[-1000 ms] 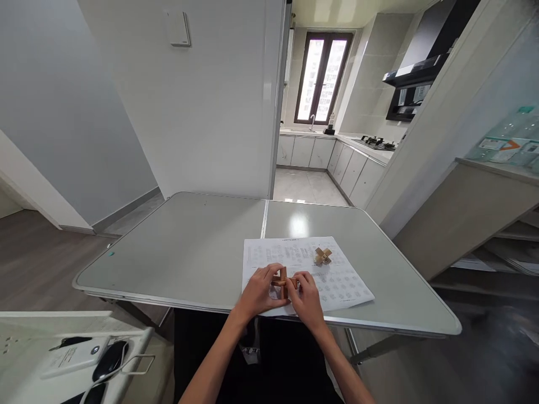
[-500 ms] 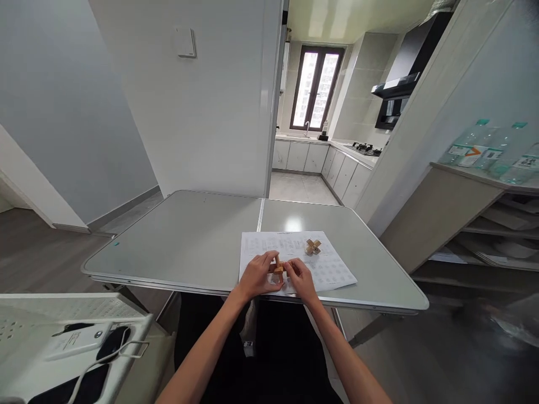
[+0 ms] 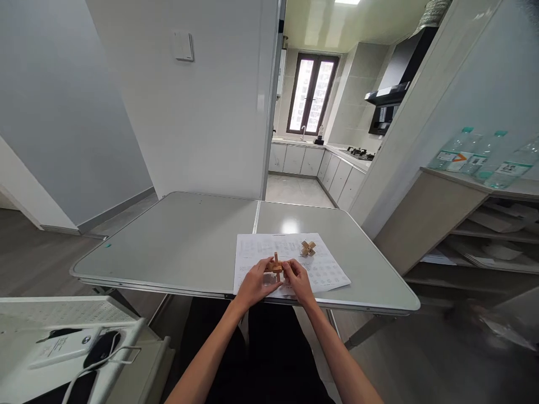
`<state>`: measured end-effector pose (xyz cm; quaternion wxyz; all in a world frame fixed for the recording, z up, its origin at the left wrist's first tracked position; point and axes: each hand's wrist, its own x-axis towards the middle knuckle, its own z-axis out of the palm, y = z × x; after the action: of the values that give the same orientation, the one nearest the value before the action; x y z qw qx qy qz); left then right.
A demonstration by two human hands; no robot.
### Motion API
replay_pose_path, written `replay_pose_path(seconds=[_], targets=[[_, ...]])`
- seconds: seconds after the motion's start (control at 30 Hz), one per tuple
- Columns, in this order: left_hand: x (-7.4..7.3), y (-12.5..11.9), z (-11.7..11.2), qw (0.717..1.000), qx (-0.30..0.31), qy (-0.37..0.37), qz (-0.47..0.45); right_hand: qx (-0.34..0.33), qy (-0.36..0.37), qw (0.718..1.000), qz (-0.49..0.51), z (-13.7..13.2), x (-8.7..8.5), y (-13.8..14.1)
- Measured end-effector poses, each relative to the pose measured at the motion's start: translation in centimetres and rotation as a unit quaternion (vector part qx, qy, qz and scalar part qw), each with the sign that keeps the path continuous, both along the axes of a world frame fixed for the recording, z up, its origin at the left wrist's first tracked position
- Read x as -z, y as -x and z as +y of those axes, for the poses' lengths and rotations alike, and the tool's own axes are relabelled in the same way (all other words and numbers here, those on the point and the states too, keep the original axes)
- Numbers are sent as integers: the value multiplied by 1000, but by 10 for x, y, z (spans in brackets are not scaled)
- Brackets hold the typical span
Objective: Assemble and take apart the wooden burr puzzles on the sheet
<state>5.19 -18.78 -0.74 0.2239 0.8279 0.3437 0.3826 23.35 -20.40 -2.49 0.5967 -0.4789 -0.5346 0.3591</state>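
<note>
Both hands meet over a printed paper sheet [image 3: 324, 269] near the front edge of a grey folding table [image 3: 185, 241]. My left hand [image 3: 254, 284] and my right hand [image 3: 298, 280] are closed on a small wooden cross-shaped puzzle [image 3: 277, 266], with one stick of it standing upright between the fingers. A second wooden puzzle [image 3: 307, 248] of the same kind lies on the sheet farther back and to the right, apart from both hands.
A white stand at the lower left carries a power bank [image 3: 56, 349], a black mouse [image 3: 101, 348] and a cable. Shelves with papers and water bottles [image 3: 463, 148] stand at the right. Behind the table are a white wall and an open kitchen doorway [image 3: 303, 146].
The puzzle has been turned in my fingers, so one stick now points up. The camera has shifted a little; both hands stay at the same spot on the sheet.
</note>
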Motion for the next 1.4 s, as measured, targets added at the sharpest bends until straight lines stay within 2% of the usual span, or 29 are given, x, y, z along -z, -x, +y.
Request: replay_pose_path(seconds=[0.5, 0.63, 0.83, 1.07, 1.4], targets=[[6, -4, 0, 995, -58, -53, 62, -16, 11, 1000, 17, 6, 9, -2], [6, -6, 1, 994, -74, -56, 54, -23, 20, 999, 18, 6, 10, -4], [4, -7, 1, 997, -52, -57, 31, -31, 29, 999, 22, 7, 12, -5], [5, -9, 1, 996, -66, -53, 20, -32, 27, 999, 22, 7, 14, -7], [5, -11, -2, 994, -90, -55, 26, -4, 16, 1000, 26, 8, 18, -7]])
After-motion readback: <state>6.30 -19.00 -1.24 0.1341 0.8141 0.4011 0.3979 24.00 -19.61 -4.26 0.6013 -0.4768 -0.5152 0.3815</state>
